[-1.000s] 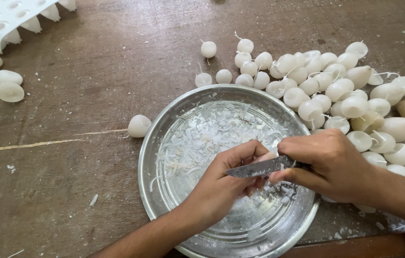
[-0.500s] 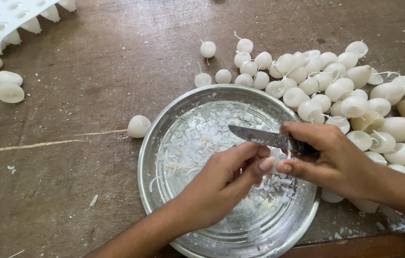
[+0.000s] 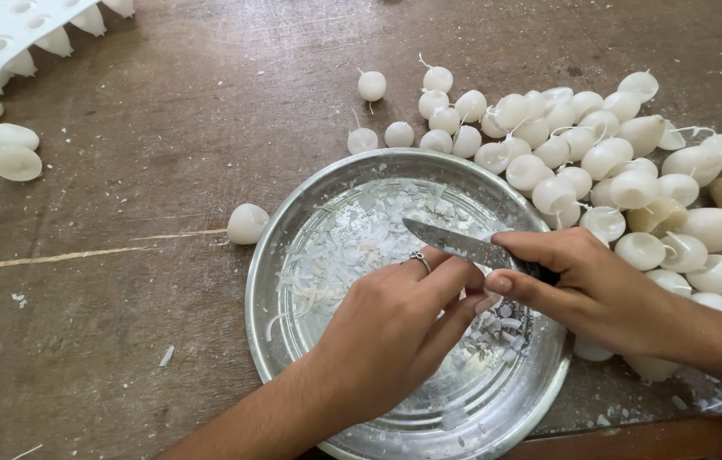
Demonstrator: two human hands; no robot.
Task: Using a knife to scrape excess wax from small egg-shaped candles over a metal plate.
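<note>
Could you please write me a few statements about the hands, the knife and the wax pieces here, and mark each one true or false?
1. The right hand holds a knife with its blade over the metal pan. True.
2. The pan is filled with water. False: it holds white wax shavings.
3. The pile of white candles lies on the pan's right side. True.
4. The left hand wears a ring. True.
5. The white mould tray sits inside the pan. False: it lies at the top left corner of the table.
</note>
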